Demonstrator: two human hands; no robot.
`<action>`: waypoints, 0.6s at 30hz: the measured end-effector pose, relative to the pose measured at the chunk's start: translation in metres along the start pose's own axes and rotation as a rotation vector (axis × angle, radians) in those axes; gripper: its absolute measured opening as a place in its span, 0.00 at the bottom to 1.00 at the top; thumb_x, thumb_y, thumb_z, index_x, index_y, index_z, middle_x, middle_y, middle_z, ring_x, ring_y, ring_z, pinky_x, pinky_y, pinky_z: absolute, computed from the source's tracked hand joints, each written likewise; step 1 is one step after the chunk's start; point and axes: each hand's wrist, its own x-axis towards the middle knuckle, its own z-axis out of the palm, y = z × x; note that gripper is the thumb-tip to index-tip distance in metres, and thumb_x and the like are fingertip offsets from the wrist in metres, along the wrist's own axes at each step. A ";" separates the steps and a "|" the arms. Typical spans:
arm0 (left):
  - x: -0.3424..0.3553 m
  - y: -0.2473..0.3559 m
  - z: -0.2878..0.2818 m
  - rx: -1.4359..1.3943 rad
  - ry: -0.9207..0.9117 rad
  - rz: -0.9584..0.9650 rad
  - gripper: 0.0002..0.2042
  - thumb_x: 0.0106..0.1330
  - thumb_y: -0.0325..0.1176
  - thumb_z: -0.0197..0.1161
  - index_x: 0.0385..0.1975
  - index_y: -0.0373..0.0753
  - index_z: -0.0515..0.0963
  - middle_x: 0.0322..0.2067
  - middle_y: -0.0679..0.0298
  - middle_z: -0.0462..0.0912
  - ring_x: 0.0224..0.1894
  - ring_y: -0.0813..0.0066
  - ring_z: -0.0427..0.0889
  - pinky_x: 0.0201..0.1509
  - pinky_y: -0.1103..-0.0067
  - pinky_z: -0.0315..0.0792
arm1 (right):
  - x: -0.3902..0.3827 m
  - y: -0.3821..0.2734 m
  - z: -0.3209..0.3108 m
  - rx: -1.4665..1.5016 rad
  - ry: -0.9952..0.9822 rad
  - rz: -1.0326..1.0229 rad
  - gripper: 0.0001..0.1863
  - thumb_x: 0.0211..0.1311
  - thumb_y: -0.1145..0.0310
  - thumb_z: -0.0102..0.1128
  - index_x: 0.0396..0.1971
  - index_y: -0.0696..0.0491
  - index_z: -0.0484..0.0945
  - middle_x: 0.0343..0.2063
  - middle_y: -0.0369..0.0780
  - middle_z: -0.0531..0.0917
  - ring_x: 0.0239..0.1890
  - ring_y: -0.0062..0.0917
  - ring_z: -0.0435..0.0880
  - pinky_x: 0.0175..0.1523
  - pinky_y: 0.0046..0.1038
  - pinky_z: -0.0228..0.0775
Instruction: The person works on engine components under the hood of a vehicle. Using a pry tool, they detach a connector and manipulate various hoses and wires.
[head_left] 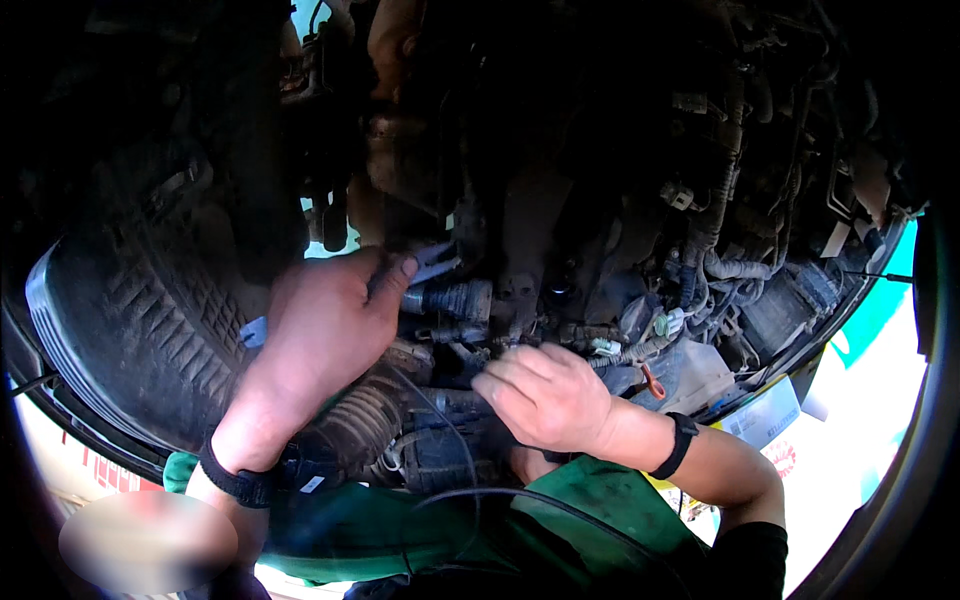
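My left hand (335, 315) is closed around a grey metal two-pronged tool (436, 262) that looks like pliers. Its prongs point right, over a dark ribbed hose end (458, 298), and its other end shows left of my wrist. Touching between prongs and hose cannot be made out. Lower and to the right, my right hand (548, 398) has its fingers curled in among the engine parts. Whatever those fingers hold, if anything, is hidden. A thin black cable (455, 430) hangs in a loop between my two hands.
A wide ribbed air hose (355, 420) lies below my left hand. Wiring harnesses (715, 225) and a pale green connector (668, 322) are to the right, near an orange-red loop (653, 383). Green cloth (610, 510) covers the near edge. The far engine bay is dark.
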 end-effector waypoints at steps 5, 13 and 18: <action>0.007 0.001 0.021 0.170 -0.095 -0.011 0.19 0.70 0.50 0.59 0.33 0.38 0.84 0.31 0.47 0.84 0.38 0.45 0.84 0.43 0.58 0.76 | -0.032 0.015 0.008 0.026 -0.030 0.019 0.14 0.47 0.73 0.66 0.38 0.57 0.81 0.30 0.38 0.82 0.31 0.28 0.81 0.35 0.27 0.77; 0.023 0.009 0.023 0.212 -0.237 -0.078 0.18 0.69 0.48 0.59 0.38 0.40 0.86 0.34 0.53 0.87 0.40 0.54 0.86 0.47 0.65 0.78 | -0.037 0.026 0.012 0.081 0.004 0.059 0.16 0.47 0.72 0.67 0.39 0.58 0.81 0.29 0.38 0.80 0.30 0.29 0.80 0.34 0.27 0.76; 0.026 0.010 0.025 0.225 -0.193 -0.006 0.20 0.69 0.50 0.59 0.32 0.37 0.85 0.33 0.48 0.85 0.38 0.48 0.85 0.44 0.60 0.78 | -0.035 0.026 0.012 0.069 0.017 0.063 0.15 0.47 0.72 0.66 0.38 0.57 0.80 0.28 0.38 0.80 0.29 0.30 0.80 0.34 0.28 0.76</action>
